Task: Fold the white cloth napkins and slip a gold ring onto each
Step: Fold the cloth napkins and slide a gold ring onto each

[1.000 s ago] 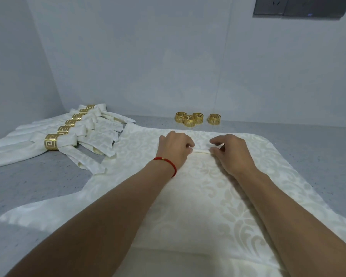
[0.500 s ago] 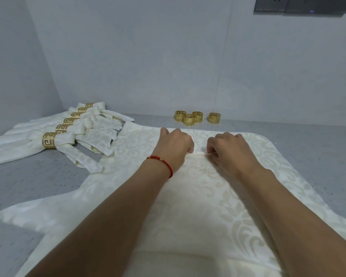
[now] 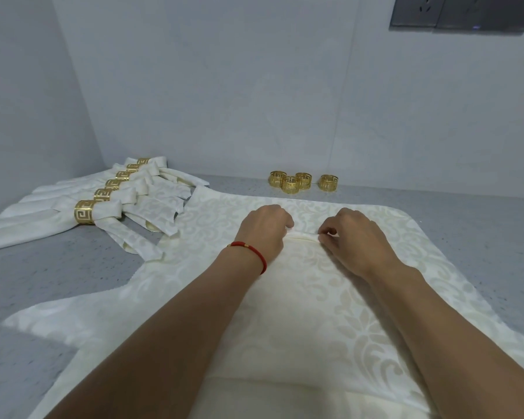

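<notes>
A white patterned cloth napkin [image 3: 309, 297] lies spread in front of me on the grey counter. My left hand [image 3: 265, 229], with a red string on its wrist, and my right hand [image 3: 350, 237] pinch a narrow raised pleat [image 3: 303, 235] near the napkin's far edge, one hand at each end of it. Several loose gold rings [image 3: 291, 183] stand by the back wall. At the far left lie several folded napkins, each with a gold ring [image 3: 84, 212] on it.
Walls close in the counter [image 3: 481, 237] at the back and left. A grey wall socket panel [image 3: 463, 12] sits at the upper right. More white cloth [image 3: 82, 322] pokes out under the napkin at the left.
Both hands stayed on the pleat near the far edge, sliding forward a little then back. The right fingers have re-pinched the fold.
</notes>
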The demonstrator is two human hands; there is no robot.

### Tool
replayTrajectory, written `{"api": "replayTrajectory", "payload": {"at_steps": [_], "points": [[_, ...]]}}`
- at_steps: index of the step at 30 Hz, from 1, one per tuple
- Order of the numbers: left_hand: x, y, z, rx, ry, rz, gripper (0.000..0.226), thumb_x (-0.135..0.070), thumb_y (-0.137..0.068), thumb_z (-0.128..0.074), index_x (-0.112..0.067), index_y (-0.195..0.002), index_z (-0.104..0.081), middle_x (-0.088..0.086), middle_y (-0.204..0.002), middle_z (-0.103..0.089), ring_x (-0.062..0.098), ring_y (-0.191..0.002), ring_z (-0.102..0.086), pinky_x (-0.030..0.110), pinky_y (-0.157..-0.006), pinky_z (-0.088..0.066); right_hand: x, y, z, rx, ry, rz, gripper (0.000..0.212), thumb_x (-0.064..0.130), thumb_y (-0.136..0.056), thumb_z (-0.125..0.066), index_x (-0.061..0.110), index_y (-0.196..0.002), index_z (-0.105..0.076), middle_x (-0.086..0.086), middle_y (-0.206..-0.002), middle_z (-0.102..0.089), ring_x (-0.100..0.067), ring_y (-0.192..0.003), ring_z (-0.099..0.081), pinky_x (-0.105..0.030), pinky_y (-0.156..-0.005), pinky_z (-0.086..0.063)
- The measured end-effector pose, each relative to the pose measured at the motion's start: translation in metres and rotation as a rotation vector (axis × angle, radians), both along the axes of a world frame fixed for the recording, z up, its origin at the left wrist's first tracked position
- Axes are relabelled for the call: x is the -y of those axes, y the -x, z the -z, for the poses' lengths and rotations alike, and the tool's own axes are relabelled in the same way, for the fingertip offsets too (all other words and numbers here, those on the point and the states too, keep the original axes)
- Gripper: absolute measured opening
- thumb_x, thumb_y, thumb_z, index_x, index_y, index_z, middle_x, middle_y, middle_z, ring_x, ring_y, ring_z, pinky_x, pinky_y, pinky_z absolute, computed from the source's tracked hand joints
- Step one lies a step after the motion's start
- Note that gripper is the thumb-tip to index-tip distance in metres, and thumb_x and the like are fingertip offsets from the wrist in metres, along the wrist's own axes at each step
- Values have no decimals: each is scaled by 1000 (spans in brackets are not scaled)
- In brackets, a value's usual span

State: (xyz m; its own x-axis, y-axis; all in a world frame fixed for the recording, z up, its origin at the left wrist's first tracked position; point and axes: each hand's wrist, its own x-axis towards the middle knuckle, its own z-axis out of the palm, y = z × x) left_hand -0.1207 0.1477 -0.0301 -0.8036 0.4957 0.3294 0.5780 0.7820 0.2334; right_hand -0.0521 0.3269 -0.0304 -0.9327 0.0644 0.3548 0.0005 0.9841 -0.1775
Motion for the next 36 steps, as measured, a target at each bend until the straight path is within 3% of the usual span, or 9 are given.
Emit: {"api": "replayTrajectory", "payload": {"at_steps": [8,15,19,23,25,26,27,29,36], "points": [[3,-8,-10,-205,160,19,33,3,-86,-53,-30,-84,-50,-8,-94,-59,18,-99,-49,31,-79,-27,8,-5,-11,20,-82,9,9,18,-88,-63,27,-85,-61,8,-89,-62,-19,-86,-56,-35,-75,-37],[3,-22,-30,-26,265,17,32,3,-75,-49,-25,-89,-54,-2,-98,-62,22,-90,-58,37,-93,-34,14,-16,-20,113,-227,-76,17,10,-88,-58,27,-91,-58,7,-95,-60,-22,-89,-58,-34,-69,-38],[6,-23,-22,-14,113,-31,24,-9,-89,-56,-29,-100,-66,0,-104,-63,23,-91,-60,30,-76,-43,7,-32,-7,5,44,-52,26,7,-95,-54,22,-109,-71,4,-99,-71,-22,-94,-64,-39,-78,-54],[11,-26,-7,-60,0,-63,30,-2,-77,-53,-24,-59,-45,2,-67,-51,25,-65,-48,27,-51,-31,3,-28,3,-34,67,-26,16,13,-100,-60,12,-108,-73,-3,-106,-68,-26,-101,-63,-44,-83,-54],[12,-28,-1,-59,-14,-49,31,-3,-84,-50,-24,-70,-32,9,-73,-48,25,-73,-51,33,-60,-35,3,-29,2,-15,-9,-36,17,20,-102,-58,17,-105,-74,1,-103,-69,-23,-102,-59,-43,-82,-53],[13,-27,1,-67,17,-28,4,-4,-88,-49,0,-87,-50,9,-80,-49,24,-81,-52,35,-66,-37,3,-30,1,-16,-54,-40,16,22,-102,-56,18,-103,-72,2,-101,-69,-22,-102,-57,-42,-82,-51],[12,-26,4,-94,-2,-45,25,-7,-92,-49,-22,-88,-68,6,-90,-52,23,-91,-53,35,-73,-39,4,-30,-1,-17,-104,-39,15,22,-102,-55,18,-101,-69,4,-99,-68,-22,-101,-56,-41,-83,-48],[14,-28,6,-135,29,-56,23,-9,-92,-51,-25,-103,-64,-3,-106,-52,20,-102,-49,35,-81,-36,5,-30,-3,-26,-195,-39,6,18,-99,-56,20,-98,-61,5,-95,-64,-22,-96,-55,-38,-82,-41],[20,-36,-9,-267,201,-40,39,6,-78,-55,-32,-84,-55,-11,-88,-61,16,-96,-48,36,-82,-28,11,-26,-9,-44,-415,-66,25,2,-78,-66,21,-92,-57,5,-86,-59,-22,-87,-52,-33,-71,-30]]}}
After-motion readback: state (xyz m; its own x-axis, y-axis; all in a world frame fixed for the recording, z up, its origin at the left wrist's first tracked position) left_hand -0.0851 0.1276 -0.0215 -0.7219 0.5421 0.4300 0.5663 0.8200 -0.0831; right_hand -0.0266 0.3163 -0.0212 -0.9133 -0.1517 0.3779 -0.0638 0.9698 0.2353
